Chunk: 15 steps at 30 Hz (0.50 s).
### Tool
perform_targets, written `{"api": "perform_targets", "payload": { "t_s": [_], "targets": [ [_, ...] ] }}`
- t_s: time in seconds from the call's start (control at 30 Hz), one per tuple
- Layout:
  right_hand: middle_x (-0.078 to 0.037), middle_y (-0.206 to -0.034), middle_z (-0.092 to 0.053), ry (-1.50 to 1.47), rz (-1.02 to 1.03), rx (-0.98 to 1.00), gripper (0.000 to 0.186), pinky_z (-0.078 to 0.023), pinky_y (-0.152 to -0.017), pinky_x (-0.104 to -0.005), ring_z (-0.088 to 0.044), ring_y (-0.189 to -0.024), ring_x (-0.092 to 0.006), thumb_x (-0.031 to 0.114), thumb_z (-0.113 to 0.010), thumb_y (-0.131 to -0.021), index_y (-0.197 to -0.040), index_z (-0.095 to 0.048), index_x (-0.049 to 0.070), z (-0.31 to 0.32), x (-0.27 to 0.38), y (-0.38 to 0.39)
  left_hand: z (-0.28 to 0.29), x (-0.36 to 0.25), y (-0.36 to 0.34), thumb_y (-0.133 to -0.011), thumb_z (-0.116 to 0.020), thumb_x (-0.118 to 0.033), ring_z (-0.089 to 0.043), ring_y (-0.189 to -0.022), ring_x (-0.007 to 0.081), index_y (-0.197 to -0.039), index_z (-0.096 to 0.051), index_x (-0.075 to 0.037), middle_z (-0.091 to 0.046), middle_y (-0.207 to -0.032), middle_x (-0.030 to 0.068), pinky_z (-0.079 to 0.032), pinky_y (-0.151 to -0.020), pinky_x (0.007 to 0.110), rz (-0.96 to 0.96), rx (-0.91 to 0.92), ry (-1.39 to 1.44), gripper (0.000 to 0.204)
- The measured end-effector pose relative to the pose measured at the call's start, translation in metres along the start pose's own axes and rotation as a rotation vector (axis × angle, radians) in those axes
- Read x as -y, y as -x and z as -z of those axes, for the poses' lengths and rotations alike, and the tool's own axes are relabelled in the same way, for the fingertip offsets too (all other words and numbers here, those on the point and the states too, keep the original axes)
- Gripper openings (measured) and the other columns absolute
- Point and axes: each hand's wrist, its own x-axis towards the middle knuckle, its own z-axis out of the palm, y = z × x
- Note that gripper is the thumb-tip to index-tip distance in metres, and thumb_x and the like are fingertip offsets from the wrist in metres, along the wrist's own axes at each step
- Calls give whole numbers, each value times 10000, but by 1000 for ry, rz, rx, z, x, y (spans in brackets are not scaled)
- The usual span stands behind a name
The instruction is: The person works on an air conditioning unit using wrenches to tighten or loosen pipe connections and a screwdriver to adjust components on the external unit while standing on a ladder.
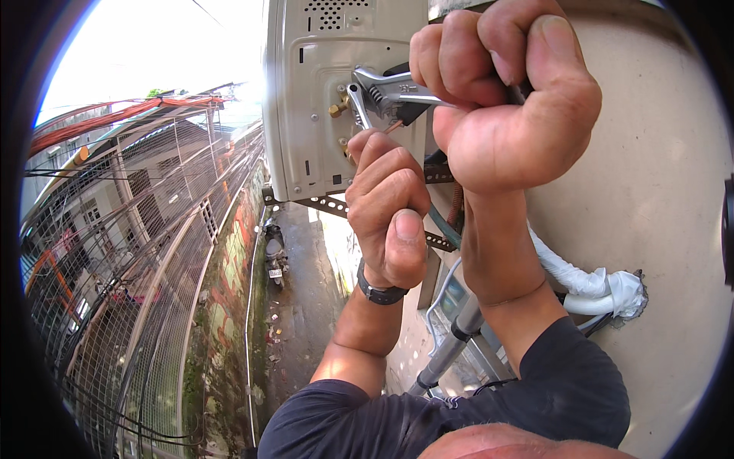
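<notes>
L hand, w/ a black-strapped wristwatch, is curled tight around a slim silver metal wrench, its small head up by a gold-coloured brass fitting on the beige sheet-metal outdoor unit. R hand, higher up & to the right, is fisted around a bigger silver adj. wrench w/ a ridged worm screw; its head sits nr the slim one's, against the unit's side in view. Can't tell if either grips a nut. A thin bare copper pipe w/ black sleeving runs just behind, partly hidden by the hands. Rusty perforated steel bracket under the unit. White-wrapped pipe bundle meets the plain beige wall at right. Way below, a dark parked motorbike in the alley.
</notes>
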Motion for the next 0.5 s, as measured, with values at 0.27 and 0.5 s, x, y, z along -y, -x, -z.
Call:
{"api": "perform_targets", "payload": {
  "t_s": [0.27, 0.5],
  "targets": [
    [13, -624, -295, 75, 10, 44, 372, -221, -425, -282, -225, -469, -84, 169, -380, -1032, -667, -367, 97, 3, -7, -10, 3, -2, 3, -940, -446, -456, -359, -671, 247, -606, -394, -64, -398, -644, 62, -308, -832, 407, 7, 10, -17, 517],
    [27, -625, -269, 111, 47, 51, 403, -207, -433, -281, -209, -474, -73, 254, -374, -1055, -680, -354, 110, 0, -6, -12, 0, -1, 2, -867, -474, -398, -358, -677, 260, -614, -396, -62, -404, -653, 69, -308, -819, 406, 7, 7, 9, 428]
  ]
}}
